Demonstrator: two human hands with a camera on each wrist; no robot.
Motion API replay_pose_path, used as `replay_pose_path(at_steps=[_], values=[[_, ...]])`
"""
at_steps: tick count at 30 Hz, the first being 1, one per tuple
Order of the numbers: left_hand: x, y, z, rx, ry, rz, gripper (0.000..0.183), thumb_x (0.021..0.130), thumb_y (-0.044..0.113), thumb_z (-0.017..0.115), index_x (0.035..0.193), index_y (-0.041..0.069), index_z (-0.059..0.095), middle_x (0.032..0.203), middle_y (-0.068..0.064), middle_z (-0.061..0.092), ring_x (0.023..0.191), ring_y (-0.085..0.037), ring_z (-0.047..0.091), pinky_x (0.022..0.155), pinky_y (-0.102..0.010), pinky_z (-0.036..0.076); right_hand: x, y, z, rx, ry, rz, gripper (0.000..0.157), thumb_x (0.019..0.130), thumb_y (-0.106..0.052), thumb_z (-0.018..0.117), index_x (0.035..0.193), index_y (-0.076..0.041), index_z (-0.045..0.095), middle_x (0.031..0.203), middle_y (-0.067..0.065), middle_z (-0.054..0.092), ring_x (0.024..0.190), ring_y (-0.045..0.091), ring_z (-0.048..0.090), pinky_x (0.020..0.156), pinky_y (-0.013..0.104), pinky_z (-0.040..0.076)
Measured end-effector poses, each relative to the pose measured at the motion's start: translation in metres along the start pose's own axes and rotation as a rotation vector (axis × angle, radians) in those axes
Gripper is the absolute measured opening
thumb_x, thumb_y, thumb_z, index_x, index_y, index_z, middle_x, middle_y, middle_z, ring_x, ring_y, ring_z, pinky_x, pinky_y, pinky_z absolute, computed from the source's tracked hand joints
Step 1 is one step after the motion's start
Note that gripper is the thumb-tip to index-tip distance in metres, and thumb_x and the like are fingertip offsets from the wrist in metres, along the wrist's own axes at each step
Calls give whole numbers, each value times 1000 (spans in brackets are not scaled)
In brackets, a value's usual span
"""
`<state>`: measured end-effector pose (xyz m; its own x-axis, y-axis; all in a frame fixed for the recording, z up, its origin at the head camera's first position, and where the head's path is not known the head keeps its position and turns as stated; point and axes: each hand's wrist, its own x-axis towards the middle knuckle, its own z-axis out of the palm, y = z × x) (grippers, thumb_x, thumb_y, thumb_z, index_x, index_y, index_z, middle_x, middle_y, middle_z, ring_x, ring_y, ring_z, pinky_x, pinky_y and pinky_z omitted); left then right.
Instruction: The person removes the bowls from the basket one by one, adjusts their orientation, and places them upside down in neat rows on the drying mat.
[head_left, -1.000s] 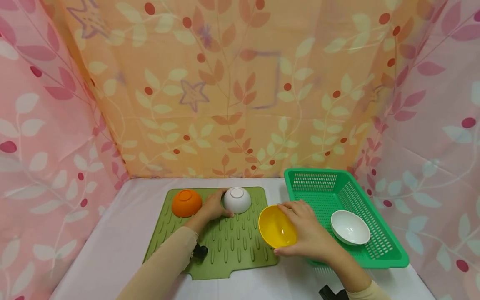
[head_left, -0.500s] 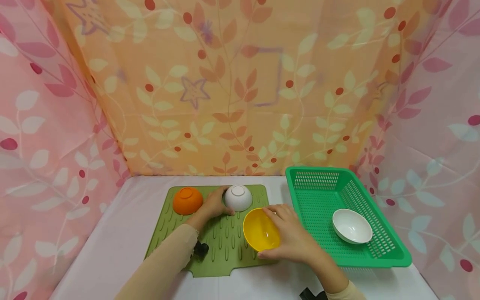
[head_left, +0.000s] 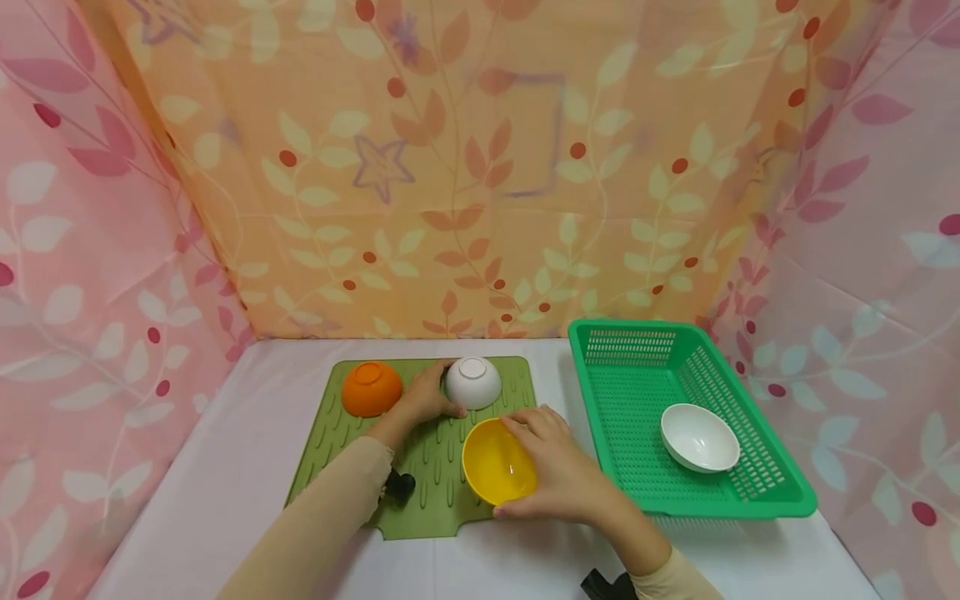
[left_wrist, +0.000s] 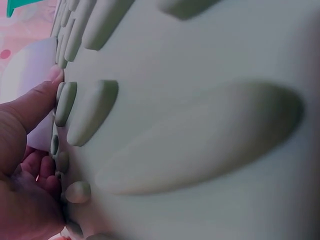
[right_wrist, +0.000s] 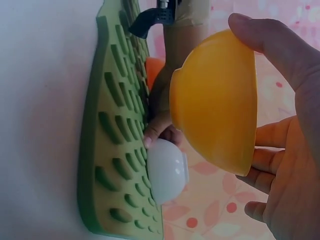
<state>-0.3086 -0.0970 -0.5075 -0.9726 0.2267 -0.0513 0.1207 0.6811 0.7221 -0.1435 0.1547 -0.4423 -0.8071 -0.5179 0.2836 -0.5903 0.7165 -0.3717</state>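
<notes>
My right hand (head_left: 558, 471) grips a yellow bowl (head_left: 498, 462) by its rim, thumb on the near side and fingers on the far side. In the right wrist view, the yellow bowl (right_wrist: 215, 102) hangs above the mat, its base toward it. A white bowl (head_left: 474, 383) lies upside down at the back of the green drying mat (head_left: 420, 517). My left hand (head_left: 426, 396) holds its left side, thumb in front and fingers behind. The left wrist view shows the thumb (left_wrist: 37, 102) low by the white bowl (left_wrist: 37, 85). An upturned orange bowl (head_left: 372, 389) sits left of that hand.
A green plastic basket (head_left: 615, 442) stands on the right of the white-covered table (head_left: 225, 467), with another white bowl (head_left: 699, 437) upright inside. Patterned cloth (head_left: 450, 167) walls in the back and both sides.
My right hand has carried the yellow bowl leftward, from beside the basket to over the mat's right part. The left hand stays at the white bowl. The head view has shifted slightly.
</notes>
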Motion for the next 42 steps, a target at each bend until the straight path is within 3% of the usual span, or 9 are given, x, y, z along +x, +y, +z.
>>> replay_pose_path(at_steps=[7,16,21,28,36,42], values=[[4,5,-4,20,8,9,103,67,25,98,154,17,44,152,-10,51,139,-37,44,114,-61,37,5,-2,1,4,-32,-9,117,60,-71,88,151,-10,49,144,-1,50,140,21,36,124,52,19],[6,11,-10,31,26,-5,103,68,26,98,155,17,43,154,-10,50,142,-36,44,114,-61,36,10,-3,-4,9,-4,1,116,59,-66,91,151,-10,49,143,-1,51,139,20,38,125,50,16],[8,11,-13,-2,25,30,104,67,24,99,154,13,43,154,-13,49,143,-37,44,116,-58,36,12,-2,-5,14,7,10,116,58,-62,93,151,-9,50,144,0,51,140,21,39,126,50,13],[8,9,-17,-122,-10,75,108,71,18,96,158,5,33,161,-18,40,146,-38,41,118,-54,36,12,3,-6,-7,12,27,117,57,-67,91,150,-9,51,144,1,50,140,23,40,126,51,14],[-18,16,-23,-188,13,86,100,76,16,92,158,10,35,160,-11,42,143,-38,45,111,-58,43,2,1,3,10,22,38,116,57,-67,92,149,-9,52,144,1,50,139,25,40,122,56,23],[-43,29,-29,-282,4,128,77,88,24,83,154,18,43,156,-6,48,141,-33,47,108,-57,47,0,-1,6,-6,19,44,117,57,-69,90,151,-10,50,146,-1,49,140,23,39,124,55,19]])
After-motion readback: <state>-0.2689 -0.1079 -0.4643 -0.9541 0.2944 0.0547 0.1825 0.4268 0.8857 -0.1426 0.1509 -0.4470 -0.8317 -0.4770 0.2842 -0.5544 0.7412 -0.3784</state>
